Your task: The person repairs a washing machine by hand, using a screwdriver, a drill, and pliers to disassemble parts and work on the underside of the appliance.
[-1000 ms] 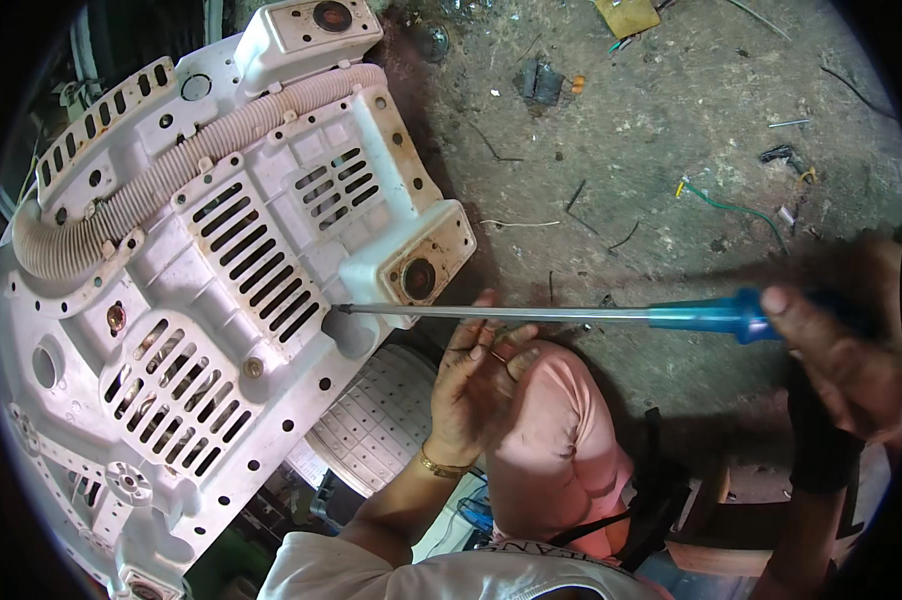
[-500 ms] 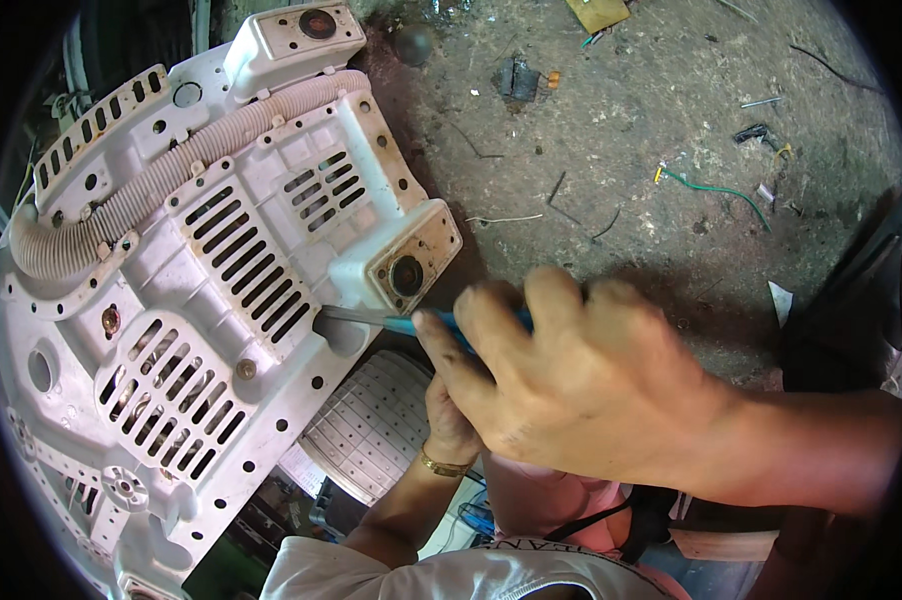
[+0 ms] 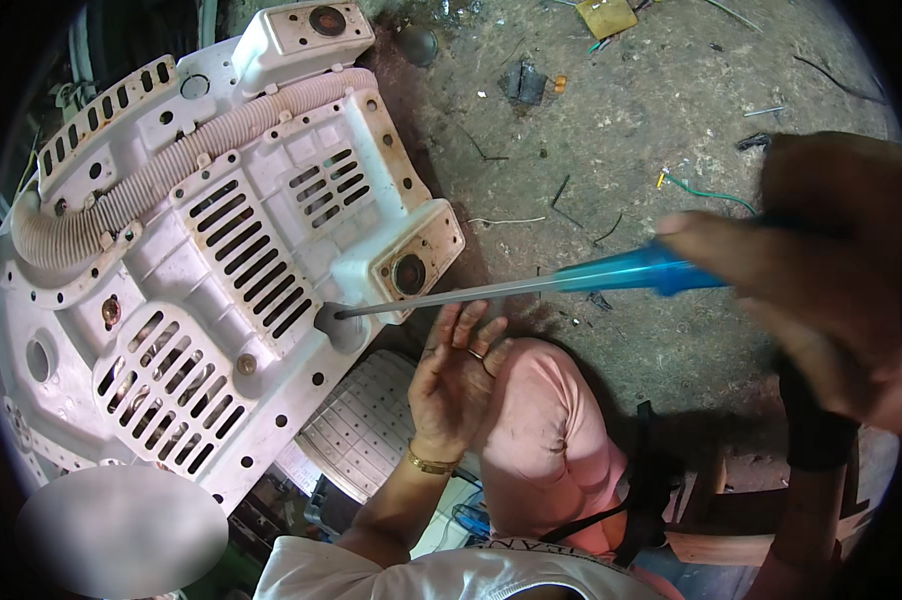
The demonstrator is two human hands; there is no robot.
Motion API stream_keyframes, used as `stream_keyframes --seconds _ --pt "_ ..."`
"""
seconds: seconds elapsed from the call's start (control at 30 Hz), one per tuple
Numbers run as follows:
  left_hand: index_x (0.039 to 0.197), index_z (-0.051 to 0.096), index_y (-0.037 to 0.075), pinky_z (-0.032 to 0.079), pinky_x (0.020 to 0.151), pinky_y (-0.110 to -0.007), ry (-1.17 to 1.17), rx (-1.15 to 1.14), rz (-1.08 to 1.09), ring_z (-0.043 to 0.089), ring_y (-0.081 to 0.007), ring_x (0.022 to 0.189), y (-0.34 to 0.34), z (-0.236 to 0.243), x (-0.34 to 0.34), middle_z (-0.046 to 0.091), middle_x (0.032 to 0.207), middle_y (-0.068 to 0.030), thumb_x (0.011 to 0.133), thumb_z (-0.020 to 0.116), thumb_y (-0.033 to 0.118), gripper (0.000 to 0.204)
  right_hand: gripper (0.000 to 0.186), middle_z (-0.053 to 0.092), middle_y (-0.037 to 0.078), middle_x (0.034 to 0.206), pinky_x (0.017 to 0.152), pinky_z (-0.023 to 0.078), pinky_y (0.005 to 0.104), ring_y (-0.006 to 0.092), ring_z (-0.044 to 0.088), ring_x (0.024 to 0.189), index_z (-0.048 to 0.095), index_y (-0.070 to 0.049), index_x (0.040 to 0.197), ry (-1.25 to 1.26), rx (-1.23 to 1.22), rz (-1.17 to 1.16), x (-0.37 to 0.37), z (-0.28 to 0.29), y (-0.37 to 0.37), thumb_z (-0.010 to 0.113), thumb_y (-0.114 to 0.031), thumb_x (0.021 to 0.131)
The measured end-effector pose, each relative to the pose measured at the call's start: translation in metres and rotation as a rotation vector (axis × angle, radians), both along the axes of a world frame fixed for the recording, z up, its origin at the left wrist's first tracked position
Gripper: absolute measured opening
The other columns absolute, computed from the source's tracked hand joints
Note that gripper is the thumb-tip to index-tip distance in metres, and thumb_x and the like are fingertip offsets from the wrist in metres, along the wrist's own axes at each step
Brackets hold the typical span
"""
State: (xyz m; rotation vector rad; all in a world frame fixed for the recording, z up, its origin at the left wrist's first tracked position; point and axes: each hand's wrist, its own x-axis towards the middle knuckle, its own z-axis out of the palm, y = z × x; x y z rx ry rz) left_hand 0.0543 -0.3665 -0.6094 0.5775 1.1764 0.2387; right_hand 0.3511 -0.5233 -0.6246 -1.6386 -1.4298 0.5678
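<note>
A white slotted plastic base, seemingly a washing machine's (image 3: 301, 255), stands tilted at the left, with a ribbed hose (image 3: 166, 170) across it. My right hand (image 3: 811, 290), smeared by motion, is closed round the blue handle of a long screwdriver (image 3: 501, 290). The screwdriver's shaft runs left, and its tip is at a rounded recess (image 3: 339, 330) in the base's edge. How deep the tip sits I cannot tell. Below the shaft, my left hand (image 3: 458, 385) is open, palm up and fingers spread, its fingertips close to the shaft. It wears a ring and a gold-coloured wristband.
Below the base's edge is a pale perforated drum (image 3: 366, 425). Wire scraps, a green wire (image 3: 711, 193), a yellow sponge-like piece (image 3: 606, 17) and dark bits lie on the dirty concrete floor (image 3: 571, 130). A wooden piece (image 3: 726, 545) is at the lower right. A blurred oval covers the lower left.
My right hand has moved right and up, drawing the screwdriver out so that much more shaft shows. My left hand, partly hidden behind it before, is now in plain view with fingers spread.
</note>
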Motion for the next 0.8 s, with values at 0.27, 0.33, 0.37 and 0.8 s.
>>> stream_keyframes --seconds 0.27,0.33,0.37,0.8 --pt "0.135 0.044 -0.001 0.034 0.110 -0.046 -0.317 -0.379 0.536 0.048 -0.0245 0.126 0.030 0.002 0.012 0.052 0.135 -0.0137 0.096 0.027 0.019 0.047 0.043 0.053 0.010 0.064 0.045 0.038 0.0358 0.0238 0.051 0.051 0.070 -0.008 0.105 0.001 -0.129 0.047 0.025 -0.008 -0.048 0.070 -0.010 0.061" --pt "0.131 0.046 -0.002 0.035 0.109 -0.045 -0.330 -0.421 0.617 0.050 -0.0252 0.124 0.034 0.003 0.012 0.054 0.132 -0.0150 0.096 0.025 0.018 0.046 0.043 0.053 0.010 0.065 0.046 0.039 0.0359 0.0248 0.052 0.054 0.070 -0.008 0.104 -0.087 -0.121 0.044 0.035 0.004 -0.062 0.070 -0.009 0.061" --pt "0.128 0.049 -0.003 0.036 0.109 -0.045 -0.385 -0.470 0.644 0.052 -0.0259 0.122 0.036 0.002 0.012 0.056 0.129 -0.0163 0.096 0.024 0.017 0.045 0.043 0.054 0.009 0.065 0.047 0.039 0.0361 0.0251 0.053 0.054 0.070 -0.007 0.104 -0.092 -0.151 0.035 0.041 0.014 -0.071 0.070 -0.010 0.061" --pt "0.116 0.055 0.006 0.050 0.087 -0.038 -0.204 -0.067 0.167 0.062 -0.0204 0.082 -0.010 0.050 0.124 0.063 0.097 -0.0077 0.092 0.052 0.008 0.025 0.044 0.058 0.012 0.075 0.059 0.044 0.0331 0.0238 0.056 0.067 0.069 -0.002 0.097 -0.106 -0.603 -0.701 0.053 0.206 -0.281 0.077 -0.011 0.056"
